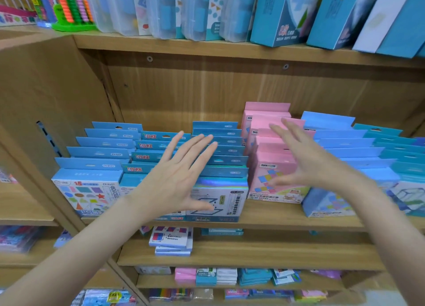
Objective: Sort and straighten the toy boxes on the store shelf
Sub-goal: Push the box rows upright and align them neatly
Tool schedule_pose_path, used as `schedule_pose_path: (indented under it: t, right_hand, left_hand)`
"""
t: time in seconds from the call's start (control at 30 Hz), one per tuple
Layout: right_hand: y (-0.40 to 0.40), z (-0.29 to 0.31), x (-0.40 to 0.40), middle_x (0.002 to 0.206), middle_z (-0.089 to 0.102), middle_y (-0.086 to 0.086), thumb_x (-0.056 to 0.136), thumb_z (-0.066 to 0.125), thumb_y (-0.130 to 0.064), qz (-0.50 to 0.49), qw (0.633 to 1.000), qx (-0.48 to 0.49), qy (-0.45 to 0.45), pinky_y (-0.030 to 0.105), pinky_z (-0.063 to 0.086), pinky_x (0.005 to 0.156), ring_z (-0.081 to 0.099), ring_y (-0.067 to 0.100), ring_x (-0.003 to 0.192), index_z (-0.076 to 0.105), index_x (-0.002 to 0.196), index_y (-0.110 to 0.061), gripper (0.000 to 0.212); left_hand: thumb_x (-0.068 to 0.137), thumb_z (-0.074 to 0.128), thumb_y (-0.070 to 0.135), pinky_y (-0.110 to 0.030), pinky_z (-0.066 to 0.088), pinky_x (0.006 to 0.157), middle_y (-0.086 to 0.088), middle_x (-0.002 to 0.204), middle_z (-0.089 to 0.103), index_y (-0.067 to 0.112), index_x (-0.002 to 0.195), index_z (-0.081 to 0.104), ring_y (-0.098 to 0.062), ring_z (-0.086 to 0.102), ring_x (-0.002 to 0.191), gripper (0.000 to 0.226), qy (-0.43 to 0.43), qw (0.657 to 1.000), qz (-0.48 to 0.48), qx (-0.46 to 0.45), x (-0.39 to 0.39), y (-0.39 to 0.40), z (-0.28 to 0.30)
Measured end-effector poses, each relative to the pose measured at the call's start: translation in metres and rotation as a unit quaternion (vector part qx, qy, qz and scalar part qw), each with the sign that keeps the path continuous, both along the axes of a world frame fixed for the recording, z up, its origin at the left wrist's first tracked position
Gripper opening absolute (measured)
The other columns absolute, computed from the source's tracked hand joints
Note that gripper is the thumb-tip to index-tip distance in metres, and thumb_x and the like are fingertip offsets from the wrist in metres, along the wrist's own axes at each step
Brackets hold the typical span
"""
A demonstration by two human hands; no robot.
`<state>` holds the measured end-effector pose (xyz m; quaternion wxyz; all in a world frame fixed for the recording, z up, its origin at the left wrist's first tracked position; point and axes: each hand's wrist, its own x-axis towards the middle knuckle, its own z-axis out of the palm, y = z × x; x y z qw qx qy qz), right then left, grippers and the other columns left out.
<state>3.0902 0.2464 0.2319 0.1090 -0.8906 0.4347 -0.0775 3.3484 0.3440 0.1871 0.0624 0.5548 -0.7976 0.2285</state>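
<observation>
Head view: wooden shelf (287, 216) carries the toy boxes in front-to-back rows, blue ones left and right, a pink row (271, 144) in the middle. Left hand (174, 179) hovers over the holographic-topped blue row (220, 167), fingers spread, gripping nothing. Right hand (308, 158) hangs above the pink row, fingers splayed, thumb low. Seemingly mid-straightening; next likely squaring the pink row, pressing inward evenly.

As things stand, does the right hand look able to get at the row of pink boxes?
Probably yes. The right hand hovers open right in front of the pink boxes, fingers spread over their tops. Nothing lies between them, and the shelf board above sits well clear.
</observation>
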Motion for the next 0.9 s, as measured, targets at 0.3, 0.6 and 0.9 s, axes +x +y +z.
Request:
schedule_pose_path:
  t: [0.3, 0.6, 0.9]
  right_hand:
    - [-0.077, -0.003, -0.014, 0.131, 0.030, 0.008, 0.058, 0.077, -0.054, 0.084, 0.965, -0.046, 0.246, 0.034, 0.033, 0.089, 0.036, 0.025, 0.114, -0.016, 0.144, -0.026, 0.130]
    - [-0.066, -0.009, -0.018, 0.108, 0.034, -0.002, 0.064, 0.071, -0.052, 0.232, 0.952, -0.076, 0.182, 0.030, 0.030, 0.083, 0.042, 0.022, 0.107, -0.008, 0.144, -0.031, 0.114]
    - [-0.053, -0.007, -0.028, 0.130, 0.031, 0.001, 0.070, 0.065, -0.059, 0.257, 0.945, -0.077, 0.186, 0.031, 0.031, 0.090, 0.037, 0.021, 0.112, -0.006, 0.144, -0.031, 0.106]
  left_hand:
    - [0.050, 0.059, 0.082, -0.051, 0.031, 0.103, -0.013, 0.140, 0.043, 0.014, 0.141, 0.025, -0.037, 0.042, 0.126, 0.118, -0.053, 0.998, 0.038, 0.026, -0.050, -0.032, -0.011]
    - [0.047, 0.074, 0.066, -0.045, 0.029, 0.104, -0.004, 0.140, 0.044, 0.024, 0.138, 0.032, -0.030, 0.044, 0.125, 0.109, -0.006, 0.995, 0.093, 0.025, -0.054, -0.029, -0.011]
    - [0.053, 0.071, 0.067, -0.050, 0.014, 0.107, -0.012, 0.137, 0.046, 0.021, 0.137, 0.036, -0.031, 0.034, 0.125, 0.101, 0.022, 0.993, 0.115, -0.013, -0.053, -0.021, -0.021]
